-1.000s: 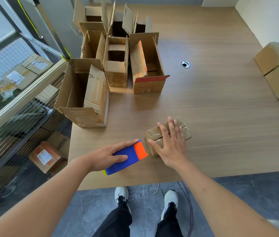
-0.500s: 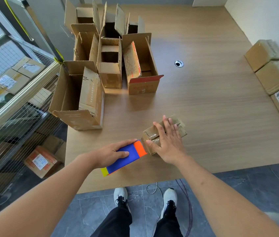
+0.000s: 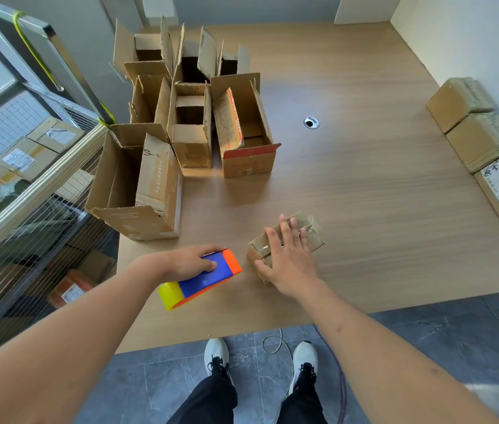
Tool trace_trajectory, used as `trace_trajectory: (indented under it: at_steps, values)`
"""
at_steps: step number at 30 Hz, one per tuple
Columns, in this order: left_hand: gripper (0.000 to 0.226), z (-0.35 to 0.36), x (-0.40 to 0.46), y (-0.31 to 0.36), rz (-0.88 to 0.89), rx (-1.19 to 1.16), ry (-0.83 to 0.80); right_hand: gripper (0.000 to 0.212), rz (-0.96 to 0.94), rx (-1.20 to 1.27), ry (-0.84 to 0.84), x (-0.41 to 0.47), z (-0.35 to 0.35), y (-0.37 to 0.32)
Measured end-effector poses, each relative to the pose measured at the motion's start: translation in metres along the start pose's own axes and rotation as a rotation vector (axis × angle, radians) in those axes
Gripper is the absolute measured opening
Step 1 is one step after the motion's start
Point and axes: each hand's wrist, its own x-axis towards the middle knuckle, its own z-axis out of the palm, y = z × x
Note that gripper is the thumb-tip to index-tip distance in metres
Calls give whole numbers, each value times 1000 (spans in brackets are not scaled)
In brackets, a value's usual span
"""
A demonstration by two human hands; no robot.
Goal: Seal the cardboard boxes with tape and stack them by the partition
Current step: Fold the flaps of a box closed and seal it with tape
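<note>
A small taped cardboard box [image 3: 312, 232] lies on the wooden table [image 3: 364, 194] near its front edge. My right hand [image 3: 288, 255] rests flat on top of it with fingers straight and the thumb against its near end. My left hand [image 3: 190, 261] grips a blue, orange and yellow tape dispenser [image 3: 202, 278], held a short gap to the left of the box. Three sealed boxes [image 3: 483, 142] sit in a row by the white partition [image 3: 471, 41] at the right.
Several open cardboard boxes [image 3: 193, 117] with raised flaps crowd the table's back left. A round cable hole [image 3: 311, 122] is in the tabletop. A wire rack [image 3: 28, 179] holding parcels stands to the left. A cable [image 3: 272, 344] lies on the floor by my shoes.
My left hand has pulled the tape dispenser away from the box end toward the left, opening a gap. My right hand stays pressed on the box.
</note>
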Motion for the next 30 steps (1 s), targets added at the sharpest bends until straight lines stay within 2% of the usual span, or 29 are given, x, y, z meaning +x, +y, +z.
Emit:
trace_trajectory:
  at_steps: [9,17,21,22,24,27,30]
  values:
    - [58,-4,-26,-2,130,-31,146,92,-67,-83,-4,-1,3,6]
    - [72,8,-37,-6,290,-10,213,84,-384,-168,-29,4,-6,32]
    - [77,12,-43,-4,322,-9,250,99,-488,-98,-131,8,-20,50]
    - [79,12,-44,-4,327,-10,257,98,-502,-39,-175,8,-25,52]
    - [80,13,-45,-2,355,-8,279,81,-461,253,-196,6,-35,49]
    - [80,14,-46,3,397,-14,301,48,-288,793,-50,1,-44,37]
    - [81,15,-46,10,431,-14,289,29,-191,1051,-51,-3,-50,23]
